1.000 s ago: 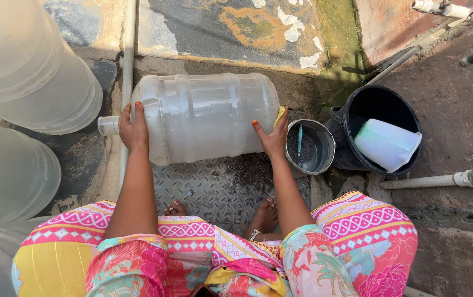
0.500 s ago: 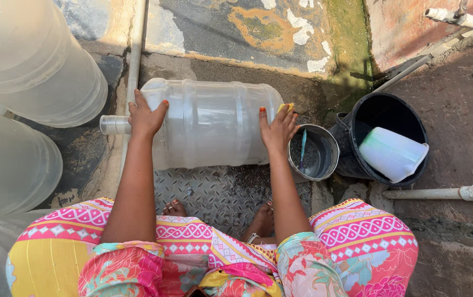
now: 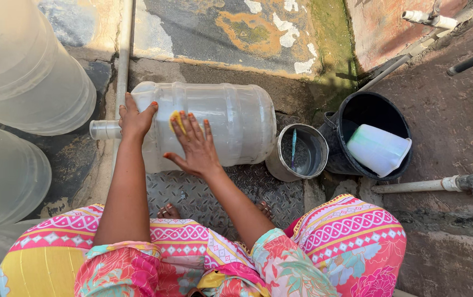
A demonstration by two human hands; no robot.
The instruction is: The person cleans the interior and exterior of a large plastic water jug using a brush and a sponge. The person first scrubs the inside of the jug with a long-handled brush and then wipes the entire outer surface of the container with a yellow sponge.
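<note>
A large clear plastic water jug [image 3: 231, 124] lies on its side on a metal tread plate [image 3: 192, 192], neck pointing left. My left hand [image 3: 133, 118] grips the jug's shoulder by the neck. My right hand [image 3: 193, 146] lies flat on the jug's side, pressing a small yellow sponge [image 3: 177, 121] against it; only the sponge's edge shows past my fingers.
A small steel pot [image 3: 300, 157] with water stands right of the jug. Beyond it a black bucket [image 3: 357, 118] holds a white plastic jug [image 3: 378, 149]. Other big clear jugs [image 3: 27, 71] crowd the left side. A pipe [image 3: 434, 186] runs along the right.
My right hand has moved from the jug's right end to its left half, carrying the sponge across the surface. The left hand stays at the shoulder.
</note>
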